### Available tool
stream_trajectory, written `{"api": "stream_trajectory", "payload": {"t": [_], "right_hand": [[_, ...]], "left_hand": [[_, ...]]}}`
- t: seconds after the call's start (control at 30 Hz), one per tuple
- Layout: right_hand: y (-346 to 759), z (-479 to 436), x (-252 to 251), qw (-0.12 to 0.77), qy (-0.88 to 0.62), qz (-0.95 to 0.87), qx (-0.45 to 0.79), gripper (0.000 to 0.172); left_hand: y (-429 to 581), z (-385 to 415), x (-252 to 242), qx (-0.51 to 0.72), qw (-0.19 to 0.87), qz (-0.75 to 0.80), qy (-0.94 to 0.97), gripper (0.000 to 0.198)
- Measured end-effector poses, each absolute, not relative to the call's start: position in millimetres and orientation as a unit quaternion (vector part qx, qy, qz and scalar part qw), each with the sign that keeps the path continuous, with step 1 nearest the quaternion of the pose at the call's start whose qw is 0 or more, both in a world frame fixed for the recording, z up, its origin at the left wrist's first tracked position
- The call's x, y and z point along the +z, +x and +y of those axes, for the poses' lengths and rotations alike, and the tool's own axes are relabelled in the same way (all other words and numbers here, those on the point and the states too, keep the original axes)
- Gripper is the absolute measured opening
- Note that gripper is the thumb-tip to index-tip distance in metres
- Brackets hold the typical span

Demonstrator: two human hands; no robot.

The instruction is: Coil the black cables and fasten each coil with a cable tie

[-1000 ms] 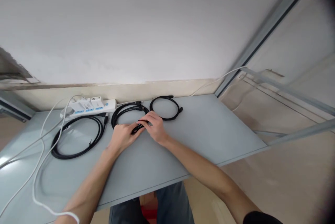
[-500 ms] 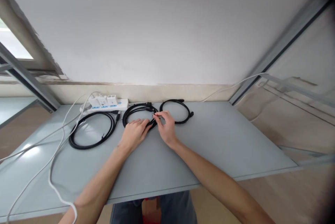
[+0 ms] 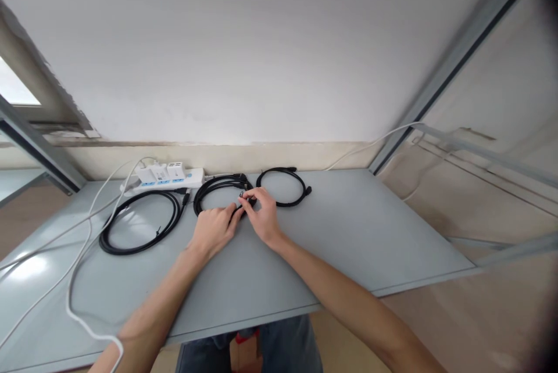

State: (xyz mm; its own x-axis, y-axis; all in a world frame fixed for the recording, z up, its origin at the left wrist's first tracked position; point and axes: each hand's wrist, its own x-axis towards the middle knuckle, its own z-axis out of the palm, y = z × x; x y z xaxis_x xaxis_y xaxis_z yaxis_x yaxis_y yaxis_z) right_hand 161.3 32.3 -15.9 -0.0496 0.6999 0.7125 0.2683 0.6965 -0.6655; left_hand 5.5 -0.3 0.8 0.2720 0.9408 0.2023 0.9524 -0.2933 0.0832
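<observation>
Both hands meet over the middle black cable coil (image 3: pixel 212 186) on the grey table (image 3: pixel 349 233). My left hand (image 3: pixel 212 231) lies on the coil's near edge with its fingers curled over the cable. My right hand (image 3: pixel 260 214) pinches the cable's black end just right of the coil. A larger black coil (image 3: pixel 138 223) lies to the left and a smaller one (image 3: pixel 281 186) to the right, neither touched.
A white power strip (image 3: pixel 165 177) with plugs sits at the table's back edge by the wall. White cords (image 3: pixel 78 239) trail across the left side of the table and over my left forearm. Metal frame bars stand at the right.
The camera view shifted a little. My hands stay on the middle coil, with the right fingers now closed lower on the cable's end near the left hand.
</observation>
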Motion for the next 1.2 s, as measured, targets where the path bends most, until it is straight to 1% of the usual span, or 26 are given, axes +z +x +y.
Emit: {"api": "stream_trajectory", "payload": {"t": [0.07, 0.27, 0.43, 0.63, 0.83, 0.9, 1.07, 1.2], "right_hand": [[161, 32, -16, 0.601, -0.347, -0.693, 0.194, 0.008], [159, 36, -20, 0.592, -0.368, -0.662, 0.274, 0.013], [160, 40, -21, 0.590, -0.362, -0.643, 0.327, 0.016], [161, 42, -16, 0.579, -0.332, -0.630, 0.398, 0.018], [164, 46, -15, 0.558, -0.315, -0.634, 0.433, 0.022], [166, 46, -15, 0.553, -0.315, -0.649, 0.417, 0.021], [171, 47, -15, 0.527, -0.343, -0.719, 0.294, 0.015], [172, 46, -13, 0.516, -0.343, -0.737, 0.270, 0.013]], "left_hand": [[5, 1, -1, -0.100, 0.026, -0.590, -0.800, 0.049], [-2, 5, -5, -0.118, 0.040, -0.552, -0.825, 0.045], [-6, 5, -1, -0.127, 0.036, -0.553, -0.823, 0.042], [-8, 7, 1, -0.070, 0.026, -0.568, -0.819, 0.043], [-11, 8, 2, -0.048, 0.029, -0.581, -0.812, 0.031], [-11, 8, 2, -0.059, 0.029, -0.582, -0.810, 0.032], [-10, 7, 1, -0.096, 0.026, -0.579, -0.809, 0.041], [-9, 7, 1, -0.115, 0.014, -0.582, -0.805, 0.041]]}}
